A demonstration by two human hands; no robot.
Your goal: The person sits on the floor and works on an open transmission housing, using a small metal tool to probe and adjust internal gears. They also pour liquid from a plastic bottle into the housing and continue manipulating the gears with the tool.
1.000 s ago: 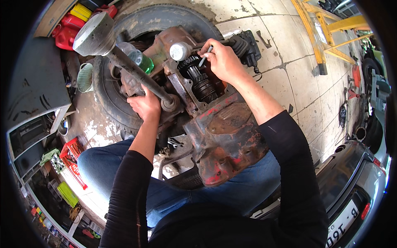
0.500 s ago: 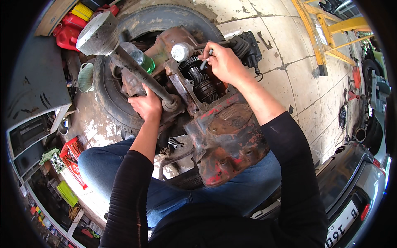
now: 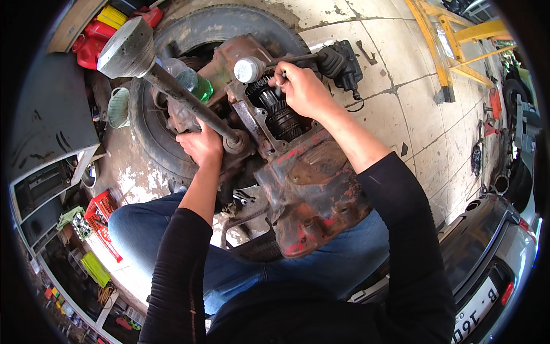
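Observation:
My right hand point(image 3: 306, 89) is closed around a short grey rod point(image 3: 279, 86), over the open top of a rusty gearbox point(image 3: 321, 198). Dark toothed gears point(image 3: 281, 117) show inside the opening; the rod's lower end is hard to make out. Left of the opening, my left hand point(image 3: 201, 146) lies against the greasy metal, thumb and a finger apart, some fingers hidden. Right beside it slants a long metal shaft point(image 3: 189, 100) with a broad flared head point(image 3: 127, 49). A white-capped round container point(image 3: 248, 70) stands at the opening's far edge.
Behind the gearbox lies a large tyre point(image 3: 152, 135), with a clear bottle of green liquid point(image 3: 197, 86) near it. A black lever assembly point(image 3: 344, 63) sits on the tiles. Yellow stand point(image 3: 435, 51) at far right, car point(image 3: 487, 246) at near right, grey cabinet point(image 3: 51, 109) on the left.
My right hand has shifted slightly down and left, and less of the rod shows. The shaft's flared head appears slightly farther left. My left hand stays nearly in place.

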